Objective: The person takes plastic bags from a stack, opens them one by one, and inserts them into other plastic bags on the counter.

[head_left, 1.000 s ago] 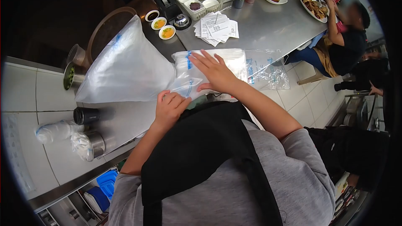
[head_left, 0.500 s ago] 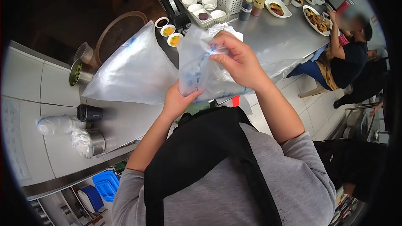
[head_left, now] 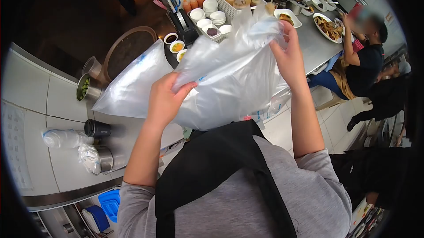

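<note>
A large clear plastic bag [head_left: 229, 77] with blue print stretches between my hands over the steel counter. My left hand [head_left: 165, 97] pinches its edge at the left, thumb on top. My right hand [head_left: 289, 55] grips the bag's upper right edge between thumb and fingers, higher up. To the left, another spread of clear plastic [head_left: 134, 83] lies on the counter, partly behind the bag. Small bowls of sauce [head_left: 176, 47] stand just beyond the bag, near a black tape dispenser [head_left: 182, 25].
Stacked white bowls [head_left: 210, 6] and a basket of bottles [head_left: 229, 6] stand at the back. A food platter [head_left: 327, 28] is at the right, beside a seated person [head_left: 364, 66]. A black cup [head_left: 97, 128] and a metal pot of green items [head_left: 86, 87] are at the left.
My hands have moved apart, my right hand to the right and upward, my left hand slightly left. The bunched bag is now spread wide between them, covering more of the counter.
</note>
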### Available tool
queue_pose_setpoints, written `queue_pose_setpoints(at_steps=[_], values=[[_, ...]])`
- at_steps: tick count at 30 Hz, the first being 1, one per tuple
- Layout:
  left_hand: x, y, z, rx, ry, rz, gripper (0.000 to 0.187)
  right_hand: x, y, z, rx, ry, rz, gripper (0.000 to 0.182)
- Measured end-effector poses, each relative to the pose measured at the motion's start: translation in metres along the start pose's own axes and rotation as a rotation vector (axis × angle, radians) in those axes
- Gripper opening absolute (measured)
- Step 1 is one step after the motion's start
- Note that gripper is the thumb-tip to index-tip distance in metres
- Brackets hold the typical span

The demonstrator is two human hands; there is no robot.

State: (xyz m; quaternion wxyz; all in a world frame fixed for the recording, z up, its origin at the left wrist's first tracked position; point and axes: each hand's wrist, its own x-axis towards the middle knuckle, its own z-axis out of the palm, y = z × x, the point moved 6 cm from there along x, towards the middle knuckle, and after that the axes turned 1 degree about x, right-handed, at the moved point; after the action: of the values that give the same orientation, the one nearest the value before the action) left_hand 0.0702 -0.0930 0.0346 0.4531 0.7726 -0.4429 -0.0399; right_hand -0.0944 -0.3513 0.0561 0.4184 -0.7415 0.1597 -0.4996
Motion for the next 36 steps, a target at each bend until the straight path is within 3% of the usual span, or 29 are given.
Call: queue_pose_setpoints(at_steps=[1, 2, 4, 6, 7, 9, 11, 13, 14, 15, 17, 18, 19, 20, 21, 23, 24, 25, 27, 30, 33, 36], values=[[0.006, 0.013, -0.002, 0.24, -0.06, 0.114, 0.018, 0.001, -0.016, 0.0, -0.31, -0.006, -0.11, 0.056], [0.011, 0.023, -0.004, 0.238, -0.052, 0.118, 0.018, 0.001, -0.041, -0.004, -0.416, -0.02, -0.285, 0.077], [0.012, 0.052, 0.008, 0.458, -0.15, 0.333, 0.024, -0.013, -0.098, 0.016, -0.369, -0.163, -0.57, 0.085], [0.012, 0.074, 0.013, 0.454, -0.183, 0.395, 0.027, -0.045, -0.114, 0.05, -0.441, -0.529, -0.593, 0.086], [0.012, 0.082, 0.016, 0.451, -0.214, 0.458, 0.029, -0.046, -0.115, 0.054, -0.448, -0.522, -0.589, 0.086], [0.008, 0.085, 0.021, 0.484, -0.275, 0.485, 0.03, -0.059, -0.082, 0.073, -0.532, -0.932, -0.231, 0.065], [0.0, 0.082, 0.022, 0.516, -0.334, 0.503, 0.031, -0.074, -0.052, 0.066, -0.474, -0.943, -0.285, 0.04], [-0.008, 0.057, 0.018, 0.495, -0.479, 0.288, 0.043, -0.092, -0.031, 0.052, -0.344, -0.889, -0.242, 0.031], [-0.013, 0.049, 0.014, 0.492, -0.484, 0.284, 0.043, -0.103, -0.023, 0.043, -0.212, -0.828, -0.202, 0.023], [-0.013, 0.036, 0.005, 0.441, -0.376, 0.22, 0.046, -0.118, -0.011, 0.035, -0.211, -0.828, -0.197, 0.023], [-0.018, 0.014, 0.015, 0.388, -0.274, 0.153, 0.051, -0.146, 0.02, 0.018, 0.021, -0.699, 0.085, 0.021], [-0.022, 0.003, 0.027, 0.086, -0.128, 0.096, 0.055, -0.163, 0.027, 0.021, 0.022, -0.701, 0.093, 0.021], [-0.029, -0.014, 0.038, -0.214, 0.021, 0.033, 0.059, -0.184, 0.044, 0.024, 0.143, -0.688, 0.325, 0.021], [-0.036, -0.034, 0.063, -0.15, -0.132, 0.014, 0.058, -0.203, 0.063, 0.029, 0.264, -0.667, 0.556, 0.022], [-0.043, -0.054, 0.088, -0.086, -0.284, 0.002, 0.058, -0.212, 0.08, 0.031, 0.265, -0.666, 0.562, 0.022], [-0.061, -0.093, 0.136, -0.021, -0.634, -0.233, 0.052, -0.231, 0.124, 0.038, 0.202, -0.745, 0.619, 0.027], [-0.062, -0.094, 0.144, -0.023, -0.638, -0.231, 0.052, -0.233, 0.134, 0.044, 0.308, -0.661, 0.476, 0.03], [-0.06, -0.097, 0.147, -0.007, -0.583, -0.259, 0.051, -0.228, 0.135, 0.046, 0.307, -0.655, 0.478, 0.03], [-0.055, -0.101, 0.151, 0.006, -0.534, -0.291, 0.052, -0.21, 0.136, 0.049, -0.096, -0.674, 0.259, 0.031], [-0.034, -0.113, 0.147, 0.089, -0.408, -0.345, 0.043, -0.183, 0.152, 0.063, -0.27, -0.579, 0.12, 0.029], [-0.018, -0.116, 0.141, -0.182, -0.245, -0.191, 0.033, -0.164, 0.157, 0.068, -0.25, -0.45, 0.148, 0.03], [-0.002, -0.076, 0.108, -0.178, -0.078, -0.13, 0.028, -0.154, 0.145, 0.07, -0.102, -0.491, 0.289, 0.031]])
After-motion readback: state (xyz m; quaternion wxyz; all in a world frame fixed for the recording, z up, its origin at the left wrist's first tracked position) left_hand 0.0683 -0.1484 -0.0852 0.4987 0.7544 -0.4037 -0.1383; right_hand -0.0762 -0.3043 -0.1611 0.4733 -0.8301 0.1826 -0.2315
